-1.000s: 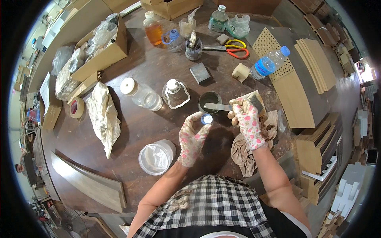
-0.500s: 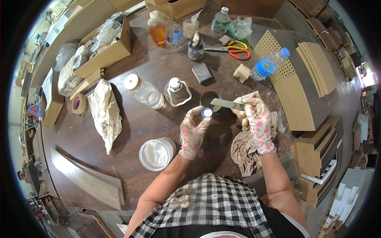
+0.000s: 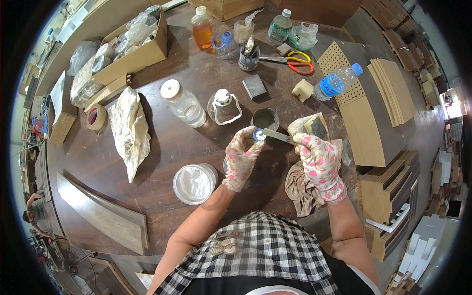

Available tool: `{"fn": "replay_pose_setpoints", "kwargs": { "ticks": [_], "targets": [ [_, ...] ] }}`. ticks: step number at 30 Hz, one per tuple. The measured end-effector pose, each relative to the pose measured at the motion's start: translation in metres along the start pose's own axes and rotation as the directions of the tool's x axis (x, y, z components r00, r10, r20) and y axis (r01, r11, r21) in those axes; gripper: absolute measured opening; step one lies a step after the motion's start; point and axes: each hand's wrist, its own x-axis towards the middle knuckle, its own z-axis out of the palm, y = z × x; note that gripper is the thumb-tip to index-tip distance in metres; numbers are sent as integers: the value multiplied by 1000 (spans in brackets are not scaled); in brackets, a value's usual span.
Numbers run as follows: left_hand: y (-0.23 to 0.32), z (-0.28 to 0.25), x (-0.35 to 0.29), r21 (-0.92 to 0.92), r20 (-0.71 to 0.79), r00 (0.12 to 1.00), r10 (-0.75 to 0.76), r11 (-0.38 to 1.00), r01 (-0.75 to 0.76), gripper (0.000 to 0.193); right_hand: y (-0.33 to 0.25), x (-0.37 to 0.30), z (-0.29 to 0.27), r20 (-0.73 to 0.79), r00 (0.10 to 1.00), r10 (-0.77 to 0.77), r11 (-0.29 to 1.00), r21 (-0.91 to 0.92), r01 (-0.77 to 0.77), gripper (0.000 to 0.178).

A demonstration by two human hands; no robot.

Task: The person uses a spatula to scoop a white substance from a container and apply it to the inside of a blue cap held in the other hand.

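"Where's the small blue cap (image 3: 259, 134)?"

"Pinched between the left hand's (image 3: 240, 160) thumb and fingers, just beside the spatula's (image 3: 277, 135) tip; I can't tell whether they touch."

"And the right hand (image 3: 320, 164)?"

"Its gloved fingers are closed round the spatula's other end."

"How will they handle?"

"The cap looks light and stiff, best held by its rim (its white filling may be loose). The blade seems thin, perhaps springy: grip the handle end."

"Counts?"

"One cap, one spatula, one dark cup (image 3: 264, 111), one clear tub (image 3: 213, 177), one pair of scissors (image 3: 301, 70)."
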Motion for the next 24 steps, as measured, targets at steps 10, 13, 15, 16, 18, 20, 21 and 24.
{"fn": "replay_pose_setpoints", "kwargs": {
  "ticks": [10, 13, 15, 16, 18, 20, 21, 24],
  "targets": [
    [0, -1, -2, 88, 23, 999, 36, 995, -38, 38, -3, -3, -7, 54, 990, -131, 983, -123, 137, 16],
    [-4, -3, -2, 101, 16, 999, 35, 994, -36, 38, -4, -4, -8, 78, 989, -128, 980, -146, 138, 16],
    [-4, -3, -2, 83, 17, 999, 36, 996, -37, 38, -6, -4, -8, 72, 986, -148, 976, -147, 157, 16],
    [-2, -3, -2, 65, 18, 999, 34, 997, -35, 38, -7, -3, -9, 72, 986, -151, 976, -147, 160, 16],
    [4, -1, -3, 53, 18, 1000, 22, 998, -23, 38, -8, -2, -10, 88, 983, -162, 971, -164, 174, 16],
    [6, 0, -4, 41, 20, 1000, 8, 999, -9, 38, -8, -2, -11, 95, 982, -165, 967, -181, 179, 17],
    [5, 0, -4, 45, 21, 1000, 12, 999, -13, 38, -9, -2, -12, 101, 981, -167, 963, -196, 184, 17],
    [3, -2, -4, 34, 25, 999, 24, 999, -25, 38, -9, -3, -11, 99, 978, -181, 959, -203, 198, 18]
  ]
}}
